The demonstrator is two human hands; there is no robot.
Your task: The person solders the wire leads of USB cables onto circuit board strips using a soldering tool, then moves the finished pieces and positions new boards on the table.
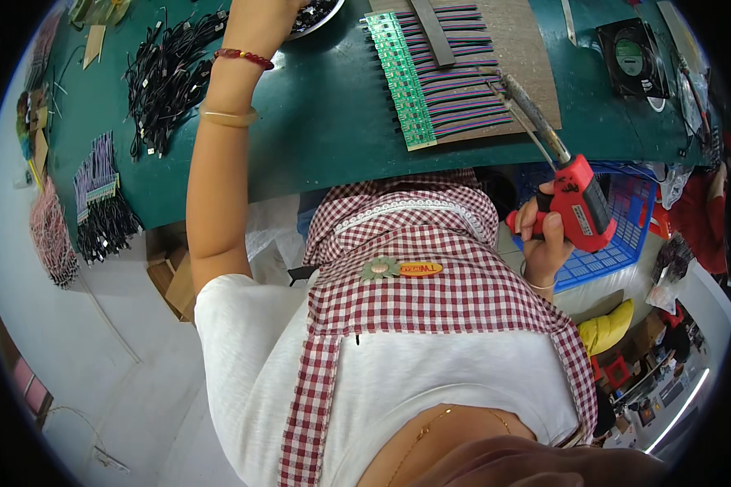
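Note:
My right hand [546, 247] is wrapped round the handle of a red and black soldering gun [581, 207]. Its metal tip points up and left, over the ends of colored wires [471, 104]. These wires run from a panel of green circuit boards [406, 89] lying on a brown board [540, 61]. Across some of the wires rests a flat grey bar [434, 36]. At the top edge my left hand [261, 23] reaches to a metal bowl [325, 24] of small black parts; its fingers are mostly hidden or out of the picture.
A heap of black cables [166, 85] lies left on the green table [325, 122]. Bundled wires with boards [101, 195] and pink wires [50, 227] hang at its left edge. A black fan [632, 58] stands at the right, a blue basket [617, 264] below it.

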